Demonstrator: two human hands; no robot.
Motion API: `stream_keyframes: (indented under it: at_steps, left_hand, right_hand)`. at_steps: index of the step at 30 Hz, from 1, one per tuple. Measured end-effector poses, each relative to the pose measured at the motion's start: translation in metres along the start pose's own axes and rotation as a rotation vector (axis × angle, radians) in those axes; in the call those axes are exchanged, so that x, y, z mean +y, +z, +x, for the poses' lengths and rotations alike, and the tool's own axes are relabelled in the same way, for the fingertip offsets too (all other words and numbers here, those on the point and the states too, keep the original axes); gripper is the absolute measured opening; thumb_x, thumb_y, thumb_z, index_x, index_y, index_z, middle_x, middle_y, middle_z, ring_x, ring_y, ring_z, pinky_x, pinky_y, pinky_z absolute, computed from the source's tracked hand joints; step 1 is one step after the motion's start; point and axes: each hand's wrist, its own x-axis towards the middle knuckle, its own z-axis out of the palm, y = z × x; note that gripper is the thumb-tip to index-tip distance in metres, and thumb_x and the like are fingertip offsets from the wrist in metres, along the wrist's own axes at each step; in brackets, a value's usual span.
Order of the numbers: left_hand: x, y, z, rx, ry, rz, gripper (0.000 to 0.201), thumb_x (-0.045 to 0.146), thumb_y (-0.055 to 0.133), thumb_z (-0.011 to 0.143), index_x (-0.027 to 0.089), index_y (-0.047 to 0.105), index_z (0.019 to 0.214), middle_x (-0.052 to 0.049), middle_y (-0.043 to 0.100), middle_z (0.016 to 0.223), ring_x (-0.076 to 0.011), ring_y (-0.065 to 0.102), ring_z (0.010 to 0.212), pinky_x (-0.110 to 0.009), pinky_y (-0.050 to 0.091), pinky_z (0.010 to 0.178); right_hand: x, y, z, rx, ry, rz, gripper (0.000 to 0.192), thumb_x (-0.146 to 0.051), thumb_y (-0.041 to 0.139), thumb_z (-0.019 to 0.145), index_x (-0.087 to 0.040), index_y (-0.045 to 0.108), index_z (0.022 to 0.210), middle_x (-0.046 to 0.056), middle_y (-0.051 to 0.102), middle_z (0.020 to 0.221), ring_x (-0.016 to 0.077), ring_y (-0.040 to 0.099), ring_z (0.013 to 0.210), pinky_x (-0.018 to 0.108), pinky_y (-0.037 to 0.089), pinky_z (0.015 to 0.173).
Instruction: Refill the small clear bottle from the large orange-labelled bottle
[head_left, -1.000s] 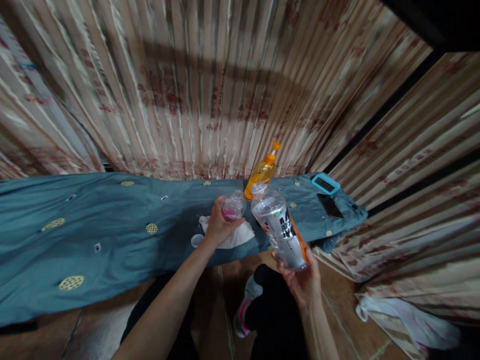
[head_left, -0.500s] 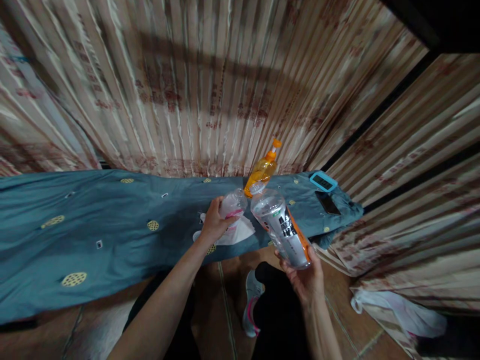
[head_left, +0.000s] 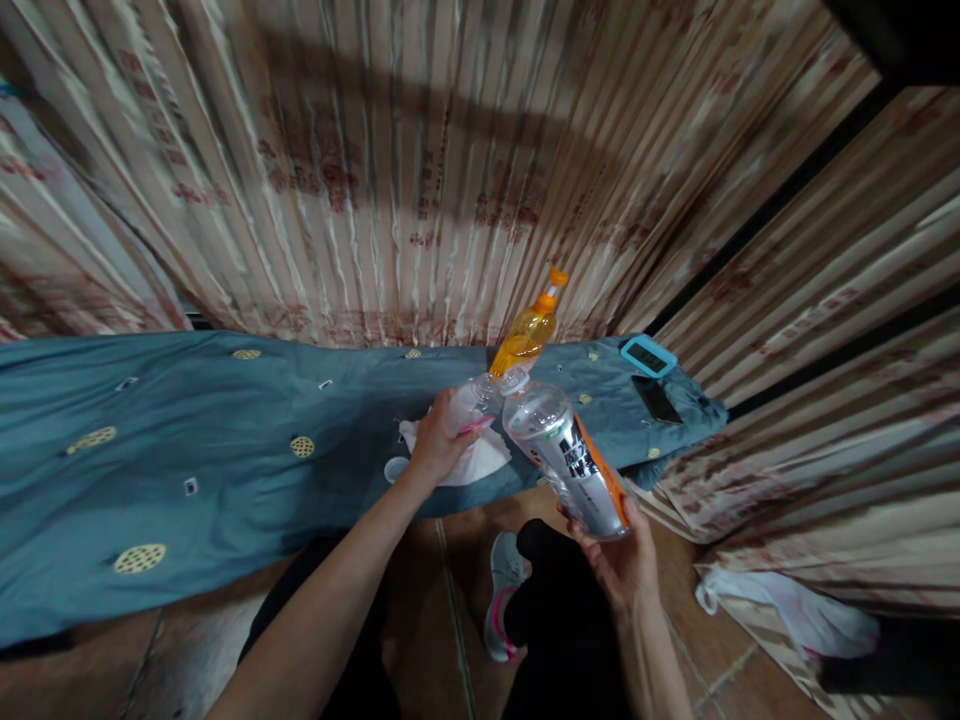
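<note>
My left hand (head_left: 444, 440) is closed around a small clear bottle (head_left: 472, 405) with a pink band, tilted so its neck points up and right. My right hand (head_left: 611, 545) grips the lower end of a large clear plastic bottle (head_left: 574, 455) with a silver and orange label. This bottle leans left, its mouth (head_left: 514, 380) close to the small bottle's neck; whether the two touch I cannot tell. Under the left hand lies a white tissue (head_left: 484, 460), with a small round white cap (head_left: 395, 467) beside it. Behind the bottles stands an orange pump bottle (head_left: 525, 335) of amber liquid.
A blue-green patterned cloth (head_left: 247, 430) covers the long surface. At its right end lie a blue-framed digital clock (head_left: 649, 356) and a dark phone (head_left: 657, 400). Striped curtains (head_left: 375, 180) hang behind. A white bag (head_left: 787, 605) is at lower right.
The small bottle in my left hand has tipped further right, its neck now nearer the large bottle's mouth. My right hand keeps the large bottle at nearly the same tilt.
</note>
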Motion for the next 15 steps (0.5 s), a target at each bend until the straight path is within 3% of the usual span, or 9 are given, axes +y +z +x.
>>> stream_keyframes:
  at_steps: [9,15]
  left_hand:
    - [-0.0027,0.0052,-0.0008,0.013,0.069,0.025,0.055,0.034,0.076,0.069,0.02,0.05,0.116,-0.007,0.067,0.109,-0.0257,0.065,0.099,-0.039,0.051,0.087]
    - [-0.0077,0.0057,-0.0004,0.006,0.033,0.058,0.06,0.033,0.075,0.069,0.018,0.049,0.121,-0.01,0.067,0.11,-0.0268,0.065,0.101,-0.041,0.051,0.089]
  right_hand:
    - [-0.003,-0.0028,-0.001,0.011,-0.012,0.019,0.066,-0.049,0.089,0.041,-0.024,0.069,0.098,0.008,0.073,0.091,0.0297,0.071,0.074,0.029,0.056,0.05]
    - [-0.0055,-0.0034,-0.0044,0.022,-0.004,0.027,0.07,-0.053,0.089,0.04,-0.023,0.068,0.101,0.009,0.073,0.096,0.0297,0.071,0.074,0.029,0.057,0.052]
